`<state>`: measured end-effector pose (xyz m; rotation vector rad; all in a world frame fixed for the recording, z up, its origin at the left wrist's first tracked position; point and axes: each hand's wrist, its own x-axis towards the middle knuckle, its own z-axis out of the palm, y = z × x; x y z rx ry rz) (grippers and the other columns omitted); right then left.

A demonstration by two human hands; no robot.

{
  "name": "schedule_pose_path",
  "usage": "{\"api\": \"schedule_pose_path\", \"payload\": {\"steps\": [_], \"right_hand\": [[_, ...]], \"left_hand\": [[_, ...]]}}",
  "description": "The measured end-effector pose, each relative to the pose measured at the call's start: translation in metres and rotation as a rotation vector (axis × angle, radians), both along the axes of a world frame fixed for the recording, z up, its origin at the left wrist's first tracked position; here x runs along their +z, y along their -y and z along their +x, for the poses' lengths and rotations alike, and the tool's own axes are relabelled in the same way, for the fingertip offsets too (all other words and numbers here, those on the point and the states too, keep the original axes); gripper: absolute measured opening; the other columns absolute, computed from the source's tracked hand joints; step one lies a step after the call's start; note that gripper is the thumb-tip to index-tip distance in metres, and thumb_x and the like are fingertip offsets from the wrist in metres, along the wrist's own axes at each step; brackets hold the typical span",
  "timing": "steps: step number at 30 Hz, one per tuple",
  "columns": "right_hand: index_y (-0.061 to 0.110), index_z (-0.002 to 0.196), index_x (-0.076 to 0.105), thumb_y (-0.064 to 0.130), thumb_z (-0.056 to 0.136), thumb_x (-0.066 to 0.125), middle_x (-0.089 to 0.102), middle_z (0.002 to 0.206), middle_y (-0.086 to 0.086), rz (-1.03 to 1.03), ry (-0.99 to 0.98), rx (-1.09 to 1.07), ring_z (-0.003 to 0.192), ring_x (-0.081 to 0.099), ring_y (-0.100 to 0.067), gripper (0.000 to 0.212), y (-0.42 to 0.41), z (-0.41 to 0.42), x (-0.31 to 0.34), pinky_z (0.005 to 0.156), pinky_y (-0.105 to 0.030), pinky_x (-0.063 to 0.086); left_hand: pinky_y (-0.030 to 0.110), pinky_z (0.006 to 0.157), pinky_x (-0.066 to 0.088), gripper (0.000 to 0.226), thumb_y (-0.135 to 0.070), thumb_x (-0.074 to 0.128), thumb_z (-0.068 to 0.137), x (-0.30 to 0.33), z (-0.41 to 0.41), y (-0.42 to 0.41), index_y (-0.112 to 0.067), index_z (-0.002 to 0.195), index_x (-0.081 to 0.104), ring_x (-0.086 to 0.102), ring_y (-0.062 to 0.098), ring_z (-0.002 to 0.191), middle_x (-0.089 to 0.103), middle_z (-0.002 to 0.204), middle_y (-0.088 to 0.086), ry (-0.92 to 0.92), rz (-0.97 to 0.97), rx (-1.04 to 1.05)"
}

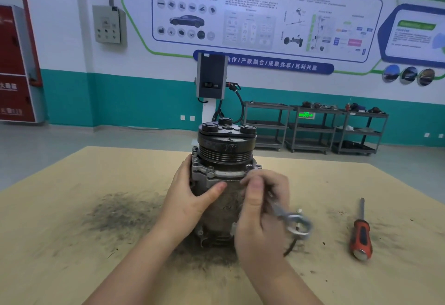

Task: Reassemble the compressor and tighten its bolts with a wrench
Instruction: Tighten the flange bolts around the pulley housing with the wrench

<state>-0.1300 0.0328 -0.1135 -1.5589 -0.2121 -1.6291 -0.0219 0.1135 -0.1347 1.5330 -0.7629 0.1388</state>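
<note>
The compressor [225,157] stands upright in the middle of the table, black pulley and clutch plate on top, grey metal body below. My left hand [192,194] wraps around the body's left side, thumb across the front. My right hand [261,210] grips a silver wrench [292,220]. The wrench's far end reaches up to a bolt [250,167] on the flange at the right, and its ring end sticks out, blurred, to the lower right. Other bolt heads show along the flange at the left and front.
A red-handled screwdriver [360,237] lies on the table [72,208] at the right. Dark grime is smeared on the tan surface left of and under the compressor. Beyond the table stand a charging post [211,80] and metal shelf carts [313,129].
</note>
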Motion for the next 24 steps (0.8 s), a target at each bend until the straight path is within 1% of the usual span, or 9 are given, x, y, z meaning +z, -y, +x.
{"api": "schedule_pose_path", "payload": {"steps": [2, 5, 7, 11, 15, 18, 20, 22, 24], "right_hand": [[0.028, 0.093, 0.053, 0.043, 0.101, 0.039, 0.054, 0.085, 0.018, -0.063, -0.024, 0.050, 0.075, 0.054, -0.002, 0.022, 0.001, -0.001, 0.001, 0.068, -0.013, 0.042], [0.032, 0.094, 0.052, 0.041, 0.102, 0.037, 0.057, 0.082, 0.007, -0.086, 0.041, 0.100, 0.068, 0.056, -0.009, 0.019, 0.013, -0.007, 0.012, 0.061, -0.020, 0.046], [0.035, 0.088, 0.050, 0.037, 0.102, 0.036, 0.059, 0.075, 0.004, 0.085, 0.074, 0.127, 0.059, 0.055, -0.013, 0.020, 0.021, -0.011, 0.022, 0.052, -0.022, 0.045], [0.014, 0.082, 0.045, 0.029, 0.105, 0.032, 0.060, 0.062, 0.002, 0.514, 0.005, 0.342, 0.046, 0.050, -0.013, 0.030, 0.038, -0.010, 0.031, 0.041, -0.021, 0.038], [0.012, 0.081, 0.045, 0.025, 0.106, 0.031, 0.056, 0.057, 0.000, 0.675, -0.064, 0.483, 0.042, 0.046, -0.013, 0.031, 0.055, -0.010, 0.037, 0.038, -0.020, 0.034], [0.013, 0.080, 0.045, 0.024, 0.106, 0.032, 0.054, 0.057, -0.001, 0.666, -0.066, 0.510, 0.042, 0.045, -0.014, 0.032, 0.056, -0.010, 0.037, 0.038, -0.020, 0.033], [0.014, 0.080, 0.045, 0.023, 0.106, 0.033, 0.055, 0.059, -0.001, 0.604, -0.022, 0.410, 0.041, 0.045, -0.015, 0.030, 0.048, -0.010, 0.033, 0.039, -0.020, 0.032], [0.024, 0.080, 0.047, 0.027, 0.103, 0.036, 0.056, 0.064, -0.001, 0.430, 0.035, 0.217, 0.044, 0.047, -0.018, 0.026, 0.033, -0.009, 0.025, 0.042, -0.022, 0.034], [0.036, 0.084, 0.050, 0.033, 0.099, 0.039, 0.056, 0.072, 0.002, 0.177, 0.011, 0.082, 0.056, 0.051, -0.020, 0.019, 0.015, -0.006, 0.014, 0.052, -0.028, 0.040]], "left_hand": [[0.043, 0.100, 0.051, 0.079, -0.062, 0.076, 0.065, 0.000, 0.000, 0.000, -0.037, 0.134, 0.048, 0.060, 0.006, 0.117, 0.063, 0.127, -0.014, -0.005, 0.006, -0.007], [0.043, 0.101, 0.051, 0.080, -0.064, 0.074, 0.065, -0.001, 0.001, 0.000, -0.038, 0.136, 0.047, 0.059, 0.005, 0.118, 0.062, 0.129, -0.016, 0.002, 0.011, 0.001], [0.040, 0.101, 0.051, 0.079, -0.065, 0.073, 0.065, -0.001, 0.000, 0.000, -0.040, 0.135, 0.046, 0.058, 0.001, 0.117, 0.061, 0.128, -0.019, 0.008, 0.017, 0.016], [0.039, 0.102, 0.050, 0.079, -0.065, 0.072, 0.064, -0.001, 0.000, 0.000, -0.040, 0.135, 0.047, 0.058, 0.000, 0.117, 0.061, 0.128, -0.019, 0.005, 0.018, 0.022], [0.041, 0.102, 0.050, 0.080, -0.066, 0.072, 0.064, -0.001, 0.000, -0.001, -0.038, 0.135, 0.047, 0.058, 0.001, 0.118, 0.061, 0.129, -0.018, 0.003, 0.016, 0.018], [0.041, 0.103, 0.049, 0.081, -0.066, 0.071, 0.065, 0.000, -0.001, -0.001, -0.037, 0.136, 0.046, 0.057, 0.002, 0.119, 0.060, 0.130, -0.018, 0.005, 0.022, 0.018], [0.041, 0.103, 0.049, 0.082, -0.066, 0.071, 0.064, 0.000, 0.000, -0.001, -0.036, 0.137, 0.046, 0.057, 0.002, 0.119, 0.060, 0.130, -0.017, 0.001, 0.025, 0.021], [0.040, 0.103, 0.049, 0.084, -0.066, 0.071, 0.063, -0.001, 0.000, 0.000, -0.037, 0.137, 0.046, 0.058, 0.002, 0.118, 0.060, 0.130, -0.017, 0.000, 0.022, 0.026], [0.040, 0.103, 0.050, 0.083, -0.066, 0.072, 0.063, -0.001, 0.001, 0.000, -0.037, 0.137, 0.046, 0.059, 0.003, 0.117, 0.061, 0.129, -0.016, -0.001, 0.019, 0.030]]}}
